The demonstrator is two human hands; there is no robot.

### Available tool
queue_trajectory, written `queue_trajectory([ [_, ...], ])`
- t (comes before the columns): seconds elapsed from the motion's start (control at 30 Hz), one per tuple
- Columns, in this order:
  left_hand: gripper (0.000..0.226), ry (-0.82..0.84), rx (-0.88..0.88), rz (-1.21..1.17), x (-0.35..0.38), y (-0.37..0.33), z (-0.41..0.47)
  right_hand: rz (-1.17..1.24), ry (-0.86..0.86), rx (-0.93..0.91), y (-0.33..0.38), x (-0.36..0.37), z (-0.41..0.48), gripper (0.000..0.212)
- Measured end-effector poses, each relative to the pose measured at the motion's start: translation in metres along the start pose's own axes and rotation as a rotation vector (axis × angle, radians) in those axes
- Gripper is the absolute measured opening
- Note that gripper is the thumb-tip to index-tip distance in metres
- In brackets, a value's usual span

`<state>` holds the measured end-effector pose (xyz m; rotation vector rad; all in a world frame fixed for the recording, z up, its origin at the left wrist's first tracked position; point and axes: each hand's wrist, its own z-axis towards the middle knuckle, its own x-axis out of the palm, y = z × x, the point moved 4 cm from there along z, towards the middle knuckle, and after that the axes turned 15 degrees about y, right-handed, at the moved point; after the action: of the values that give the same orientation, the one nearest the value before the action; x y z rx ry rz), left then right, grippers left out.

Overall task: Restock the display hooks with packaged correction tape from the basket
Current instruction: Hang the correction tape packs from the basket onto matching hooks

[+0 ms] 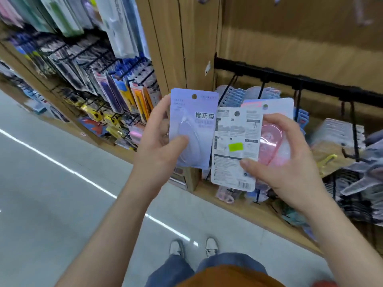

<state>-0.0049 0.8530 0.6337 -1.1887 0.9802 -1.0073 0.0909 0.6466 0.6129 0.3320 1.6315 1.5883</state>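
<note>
Both forearms are raised in front of the body, and the hands are at the same height before the wooden shelf unit (182,48). The left hand (159,141) holds a purple pack (192,129) of correction tape upright, with the hang hole at the top and the printed front toward the camera. Its thumb lies flat on the clear blister and the other fingers are behind the card, so the card is pinched between them. The right hand (284,162) grips two packs together, just beside the purple one. The white-backed pack (234,150) is in front and shows its printed back with a green sticker. The pink pack (273,141) is behind it, shifted to the right and a little higher. The right thumb presses on the lower part of the white back, and the curled fingers come over the pink blister from the right side. Behind the packs, a black rail (290,79) crosses the shelf, and more hanging packs (234,94) are on the hooks below it. Below, the shoes (176,247) stand on the grey floor (51,183).
</note>
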Motion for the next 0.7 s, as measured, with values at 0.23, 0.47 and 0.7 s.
queue_trajectory([
  [0.23,0.045,0.12,0.203,-0.071,-0.012,-0.038,0.052,0.057,-0.189,-0.109,0.031,0.003,0.025,0.078],
  [0.47,0.051,0.164,0.322,0.011,-0.034,-0.054,0.099,-0.049,-0.315,-0.108,0.054,0.004,0.037,0.08],
  [0.7,0.043,0.173,0.342,0.305,-0.037,-0.049,0.109,-0.02,-0.36,-0.078,0.055,0.012,0.041,0.077],
])
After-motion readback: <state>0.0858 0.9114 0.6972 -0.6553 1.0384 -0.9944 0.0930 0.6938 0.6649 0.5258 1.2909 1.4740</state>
